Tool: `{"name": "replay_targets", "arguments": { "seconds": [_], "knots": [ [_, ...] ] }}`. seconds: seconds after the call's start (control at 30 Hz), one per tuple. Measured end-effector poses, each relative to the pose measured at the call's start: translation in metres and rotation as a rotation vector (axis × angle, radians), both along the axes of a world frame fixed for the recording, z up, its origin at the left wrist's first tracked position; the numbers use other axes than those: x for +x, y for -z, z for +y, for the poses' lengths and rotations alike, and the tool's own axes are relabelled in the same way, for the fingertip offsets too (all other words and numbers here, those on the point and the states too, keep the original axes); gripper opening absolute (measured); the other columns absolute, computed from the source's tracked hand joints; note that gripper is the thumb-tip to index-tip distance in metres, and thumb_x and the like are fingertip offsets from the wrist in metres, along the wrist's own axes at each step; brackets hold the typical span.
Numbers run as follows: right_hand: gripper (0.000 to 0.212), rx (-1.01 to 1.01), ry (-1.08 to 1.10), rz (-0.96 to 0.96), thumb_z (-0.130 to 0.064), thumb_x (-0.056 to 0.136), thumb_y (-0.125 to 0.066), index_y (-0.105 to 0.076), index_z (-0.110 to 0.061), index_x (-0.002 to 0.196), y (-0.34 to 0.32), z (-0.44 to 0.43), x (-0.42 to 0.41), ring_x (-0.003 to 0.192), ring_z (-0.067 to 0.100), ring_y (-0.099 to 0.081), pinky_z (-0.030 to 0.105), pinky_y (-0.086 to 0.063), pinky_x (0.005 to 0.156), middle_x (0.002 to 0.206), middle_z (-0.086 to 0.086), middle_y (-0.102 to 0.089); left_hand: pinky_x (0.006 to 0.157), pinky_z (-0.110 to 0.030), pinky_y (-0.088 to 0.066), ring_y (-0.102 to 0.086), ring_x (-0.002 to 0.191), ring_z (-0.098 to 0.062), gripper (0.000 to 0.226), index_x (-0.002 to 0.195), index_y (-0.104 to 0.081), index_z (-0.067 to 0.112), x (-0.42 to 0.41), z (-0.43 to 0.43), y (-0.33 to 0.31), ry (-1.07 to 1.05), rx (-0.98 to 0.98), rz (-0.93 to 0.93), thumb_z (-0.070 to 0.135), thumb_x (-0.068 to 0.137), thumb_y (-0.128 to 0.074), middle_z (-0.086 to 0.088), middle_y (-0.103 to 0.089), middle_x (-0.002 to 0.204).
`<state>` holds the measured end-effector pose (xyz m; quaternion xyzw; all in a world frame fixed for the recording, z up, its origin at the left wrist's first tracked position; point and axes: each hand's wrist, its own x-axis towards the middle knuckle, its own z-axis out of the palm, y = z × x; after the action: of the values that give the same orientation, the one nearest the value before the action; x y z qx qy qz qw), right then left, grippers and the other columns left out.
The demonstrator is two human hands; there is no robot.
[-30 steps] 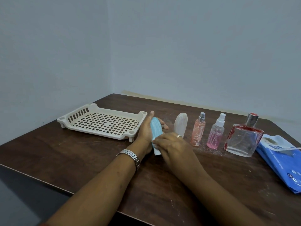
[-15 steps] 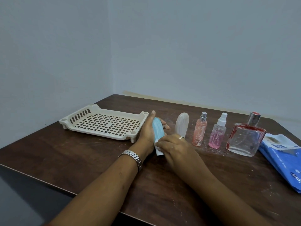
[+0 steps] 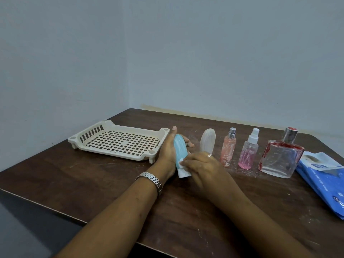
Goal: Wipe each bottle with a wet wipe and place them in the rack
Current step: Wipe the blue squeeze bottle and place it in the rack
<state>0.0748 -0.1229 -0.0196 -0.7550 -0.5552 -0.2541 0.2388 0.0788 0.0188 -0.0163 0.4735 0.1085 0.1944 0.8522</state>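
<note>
The blue bottle (image 3: 179, 148) leans near mid-counter (image 3: 186, 202). The left grip (image 3: 168, 151) is curled round its back, and the right grip (image 3: 200, 165) pinches a wipe (image 3: 181, 162) against its lower front. In my judgement the wet plastic could slip from the left grip and tip toward 3 o'clock. There it would strike the white bottle (image 3: 207, 140) just beside the right knuckles and topple the row beyond. The rack (image 3: 111, 151) lies at 10 o'clock, just beside the left grip

Rack (image 3: 119, 144) left on table (image 3: 93, 187), bottles (image 3: 248, 151) right, wipes pack (image 3: 323, 181) far right.
</note>
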Motion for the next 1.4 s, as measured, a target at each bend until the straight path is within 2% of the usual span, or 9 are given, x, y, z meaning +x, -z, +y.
{"name": "replay_targets", "arguments": {
  "seconds": [0.17, 0.43, 0.57, 0.67, 0.87, 0.93, 1.1, 1.27, 1.4],
  "knots": [
    [0.018, 0.117, 0.075, 0.084, -0.003, 0.08, -0.064, -0.072, -0.01, 0.094, -0.005, 0.007, 0.008, 0.089, 0.02, -0.063, 0.032, -0.051, 0.08, 0.099, 0.004, -0.069, 0.057, -0.028, -0.046, -0.054, 0.053, -0.02, 0.055, 0.062, -0.053, 0.007, 0.0, 0.001, 0.0, 0.011, -0.007, -0.008, 0.049, 0.095, -0.042, -0.012, -0.057, 0.061],
    [0.022, 0.003, -0.002, -0.001, -0.002, 0.078, -0.067, -0.071, -0.012, 0.098, 0.003, 0.002, -0.003, 0.088, 0.016, -0.063, 0.026, -0.052, 0.077, 0.097, 0.0, -0.068, 0.05, -0.025, -0.043, -0.054, 0.05, -0.017, 0.053, 0.065, -0.053, 0.006, -0.002, -0.002, -0.002, -0.033, 0.035, 0.003, 0.047, 0.096, -0.042, -0.01, -0.06, 0.06],
    [0.018, 0.1, 0.047, 0.073, -0.007, 0.08, -0.06, -0.072, -0.011, 0.093, -0.002, 0.002, 0.001, 0.086, 0.015, -0.064, 0.024, -0.05, 0.077, 0.094, 0.001, -0.069, 0.058, -0.03, -0.043, -0.05, 0.055, -0.021, 0.054, 0.062, -0.053, 0.007, -0.002, 0.0, 0.0, -0.027, 0.02, -0.001, 0.048, 0.095, -0.044, -0.012, -0.059, 0.06],
    [0.018, 0.117, 0.062, 0.038, -0.004, 0.077, -0.066, -0.072, -0.011, 0.093, -0.002, 0.011, -0.003, 0.086, 0.017, -0.063, 0.023, -0.049, 0.078, 0.094, 0.002, -0.069, 0.061, -0.031, -0.047, -0.053, 0.055, -0.021, 0.054, 0.062, -0.053, 0.006, -0.001, 0.0, 0.0, -0.017, -0.009, -0.013, 0.048, 0.095, -0.044, -0.012, -0.058, 0.06],
    [0.025, -0.01, 0.011, -0.077, -0.001, 0.072, -0.073, -0.07, -0.011, 0.095, 0.007, 0.009, -0.012, 0.084, 0.02, -0.06, 0.029, -0.054, 0.07, 0.093, 0.001, -0.066, 0.048, -0.022, -0.044, -0.05, 0.05, -0.018, 0.056, 0.064, -0.052, 0.005, -0.003, 0.0, -0.003, -0.015, 0.018, -0.012, 0.047, 0.098, -0.038, -0.011, -0.058, 0.06],
    [0.018, -0.013, 0.02, -0.042, -0.003, 0.077, -0.068, -0.07, -0.013, 0.092, 0.008, 0.005, -0.007, 0.083, 0.019, -0.06, 0.029, -0.053, 0.069, 0.091, 0.0, -0.066, 0.046, -0.021, -0.042, -0.048, 0.049, -0.018, 0.056, 0.064, -0.053, 0.005, -0.004, -0.001, -0.004, -0.004, 0.012, -0.001, 0.047, 0.098, -0.038, -0.01, -0.059, 0.058],
    [0.011, 0.202, 0.062, 0.236, -0.01, 0.082, -0.064, -0.073, -0.014, 0.089, 0.001, 0.007, 0.004, 0.084, 0.001, -0.059, 0.007, -0.04, 0.08, 0.09, -0.003, -0.07, 0.052, -0.026, -0.043, -0.05, 0.052, -0.02, 0.055, 0.066, -0.053, 0.005, -0.006, 0.0, -0.004, 0.023, 0.027, -0.009, 0.046, 0.099, -0.036, -0.009, -0.061, 0.058],
    [0.014, 0.173, 0.073, 0.216, -0.007, 0.081, -0.068, -0.073, -0.015, 0.091, 0.003, 0.008, -0.003, 0.085, 0.005, -0.061, 0.015, -0.046, 0.08, 0.091, -0.003, -0.07, 0.053, -0.026, -0.045, -0.052, 0.049, -0.019, 0.054, 0.068, -0.054, 0.005, -0.008, 0.002, -0.006, 0.06, 0.054, -0.02, 0.042, 0.1, -0.032, -0.011, -0.065, 0.066],
    [0.014, 0.213, 0.061, 0.351, -0.008, 0.08, -0.07, -0.074, -0.016, 0.09, 0.003, 0.002, 0.002, 0.081, -0.007, -0.057, 0.003, -0.041, 0.077, 0.09, -0.009, -0.068, 0.055, -0.026, -0.048, -0.056, 0.052, -0.022, 0.054, 0.07, -0.056, 0.007, -0.01, 0.008, -0.007, 0.112, 0.045, 0.006, 0.042, 0.101, -0.028, -0.011, -0.069, 0.074]
  ]
}}
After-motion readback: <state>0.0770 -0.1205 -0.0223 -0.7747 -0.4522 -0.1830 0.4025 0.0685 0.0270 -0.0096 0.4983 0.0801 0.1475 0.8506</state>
